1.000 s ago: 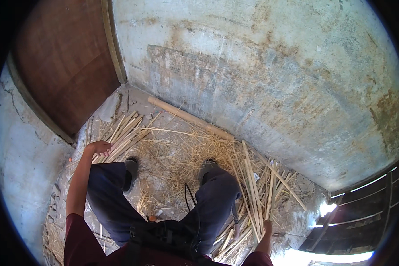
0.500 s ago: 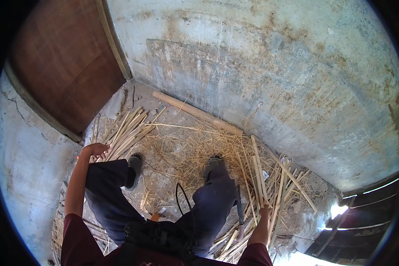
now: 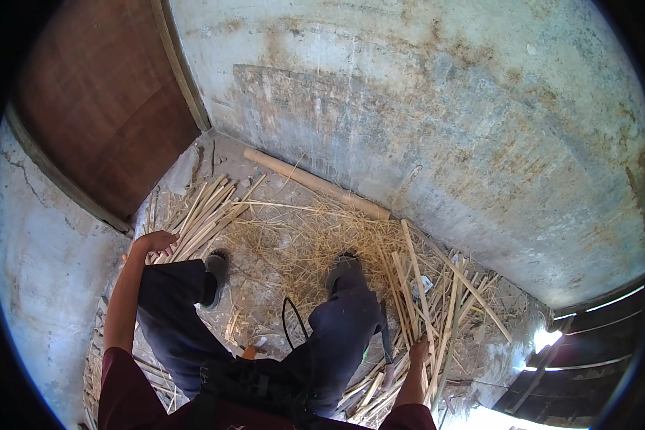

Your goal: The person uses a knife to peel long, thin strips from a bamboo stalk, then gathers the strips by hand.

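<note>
A: Head view, looking straight down. Person stands on a straw-littered floor (image 3: 294,244), feet apart, in a corner between a stained concrete wall (image 3: 423,129) and a brown wooden door (image 3: 100,107) at upper left.

B: Hands?

A: Far apart, one at each side of the legs. Left hand (image 3: 154,242), left of centre, rests on the near ends of a bundle of split cane strips (image 3: 204,211) that fans up toward the door. Fingers look loosely curled over the ends; a firm grip I cannot tell.

B: Right?

A: Right hand (image 3: 418,352), lower right, sits among the long pale sticks (image 3: 426,301) leaning up and outward. It appears closed on one or two, but overlapping sticks hide the fingers.

B: Why the two piles?

A: My reading: sorted stock on each side, within arm's reach while standing.

B: Anything else?

A: Thick round pole (image 3: 315,184) lies along the wall base. A dark blade-like tool (image 3: 385,340) hangs by the right leg, half hidden. Lower frame cut off by the torso.
</note>
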A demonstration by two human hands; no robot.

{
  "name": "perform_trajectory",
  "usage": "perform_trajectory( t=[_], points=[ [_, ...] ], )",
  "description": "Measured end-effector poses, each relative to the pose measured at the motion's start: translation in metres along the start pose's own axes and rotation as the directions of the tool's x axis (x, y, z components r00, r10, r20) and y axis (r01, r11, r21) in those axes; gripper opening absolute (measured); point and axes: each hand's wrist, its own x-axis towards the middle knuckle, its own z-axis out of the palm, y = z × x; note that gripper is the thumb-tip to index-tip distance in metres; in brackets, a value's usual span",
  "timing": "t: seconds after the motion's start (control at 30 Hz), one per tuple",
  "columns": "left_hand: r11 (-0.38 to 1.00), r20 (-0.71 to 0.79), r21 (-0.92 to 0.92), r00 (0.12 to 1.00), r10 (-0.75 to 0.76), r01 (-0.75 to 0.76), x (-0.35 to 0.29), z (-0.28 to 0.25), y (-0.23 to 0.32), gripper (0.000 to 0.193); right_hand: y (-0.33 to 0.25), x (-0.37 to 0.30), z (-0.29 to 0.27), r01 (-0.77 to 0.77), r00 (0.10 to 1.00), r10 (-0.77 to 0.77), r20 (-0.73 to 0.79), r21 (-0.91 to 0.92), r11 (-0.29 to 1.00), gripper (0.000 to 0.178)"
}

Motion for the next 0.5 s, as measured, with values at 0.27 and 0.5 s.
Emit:
perform_trajectory(
  t=[0.27,0.5],
  points=[
    [0.850,-0.135,0.163,0.843,0.521,-0.500,-0.036,0.015,0.083,0.055,-0.042,-0.045,-0.090,0.491,0.862,-0.400,-0.311,0.318,0.811,0.022],
    [0.457,-0.150,-0.012,0.454,0.878,-0.889,-0.146,0.048,0.248,0.042,-0.186,-0.079,-0.263,0.643,0.752,-0.438,-0.493,0.402,0.652,0.025]
  ],
)
